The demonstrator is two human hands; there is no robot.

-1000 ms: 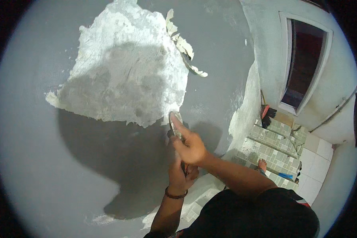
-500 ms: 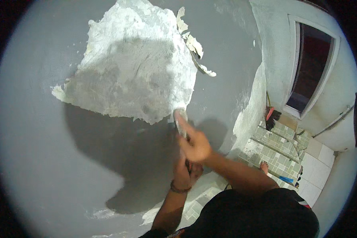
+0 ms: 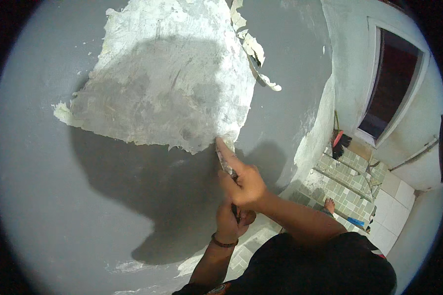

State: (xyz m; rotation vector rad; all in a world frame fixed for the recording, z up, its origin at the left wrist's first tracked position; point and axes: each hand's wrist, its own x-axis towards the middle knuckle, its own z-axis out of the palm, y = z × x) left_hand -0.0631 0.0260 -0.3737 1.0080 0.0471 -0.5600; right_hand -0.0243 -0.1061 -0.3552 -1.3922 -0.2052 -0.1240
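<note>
Both hands are closed on a scraper with a dark handle and a whitish, smeared blade. My right hand grips it higher up, with the index finger stretched along the blade. Lower down, my left hand, with a bracelet at the wrist, wraps round the handle. The blade's tip meets the lower right edge of a bare, pale patch in the grey-painted wall. Fingers hide part of the handle and blade. Curled flakes of loose paint hang along the patch's right edge.
To the right, a tiled floor with steps runs below a white-framed opening. A broom with dark bristles leans there. A bare foot stands on the tiles near a blue object. Shadows fall across the wall.
The view has shifted a little, so the bare patch sits higher and its loose flakes farther right. Both hands keep their hold on the scraper, its tip still at the patch's lower edge.
</note>
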